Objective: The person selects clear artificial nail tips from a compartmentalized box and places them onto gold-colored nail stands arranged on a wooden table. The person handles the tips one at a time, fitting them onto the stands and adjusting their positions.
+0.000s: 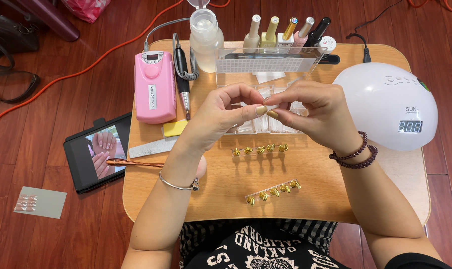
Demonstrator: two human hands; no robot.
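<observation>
Head view: left hand [221, 117] and right hand [313, 112] met above the wooden table [226, 192], thumbs and forefingers pressed together, pinching a small clear nail tip [269, 103] (barely visible) over the clear tip box [266, 124]. Risk, in my judgement: a slackened pinch would drop it among the gold-clipped holder strips [260, 149].

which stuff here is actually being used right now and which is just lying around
In use:
left hand and right hand, pinching a small clear nail tip between the fingertips
clear tip box right behind the hands
two strips of gold holders

Lying about:
pink nail drill
white nail lamp
polish bottles
nail file
tablet
</observation>
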